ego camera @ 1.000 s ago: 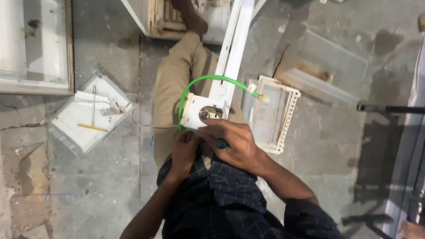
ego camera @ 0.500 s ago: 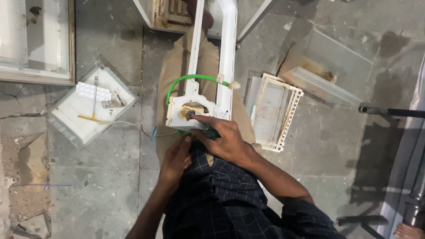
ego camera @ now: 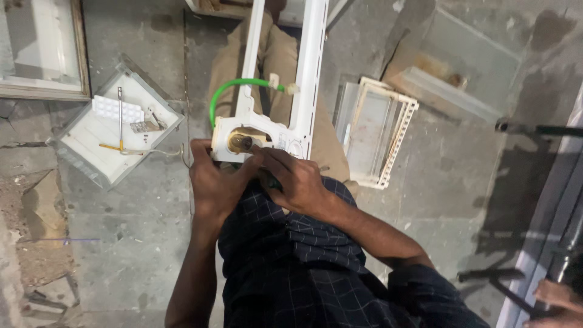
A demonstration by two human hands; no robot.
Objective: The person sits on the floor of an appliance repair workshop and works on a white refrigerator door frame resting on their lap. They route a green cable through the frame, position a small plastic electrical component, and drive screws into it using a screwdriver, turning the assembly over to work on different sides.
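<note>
A long white plastic frame (ego camera: 308, 67) lies along my lap, its near end a white housing (ego camera: 280, 135) with a round brass-coloured socket (ego camera: 240, 143). A green tube (ego camera: 226, 93) arcs from the housing's left side to a small white fitting on the frame. My left hand (ego camera: 212, 182) grips the housing's lower left corner. My right hand (ego camera: 294, 181) rests on its lower edge, fingers pressed beside the socket. What lies under the fingers is hidden.
A shallow white tray (ego camera: 85, 153) with a screwdriver, a yellow tool and small parts sits on the concrete floor at left. A white slotted rack (ego camera: 378, 135) lies to the right. Another person's hand (ego camera: 555, 296) shows at bottom right beside a metal rail.
The view has shifted so the frame and housing sit more upright and centred. My right hand has slid a little to the right along the housing, uncovering the socket.
</note>
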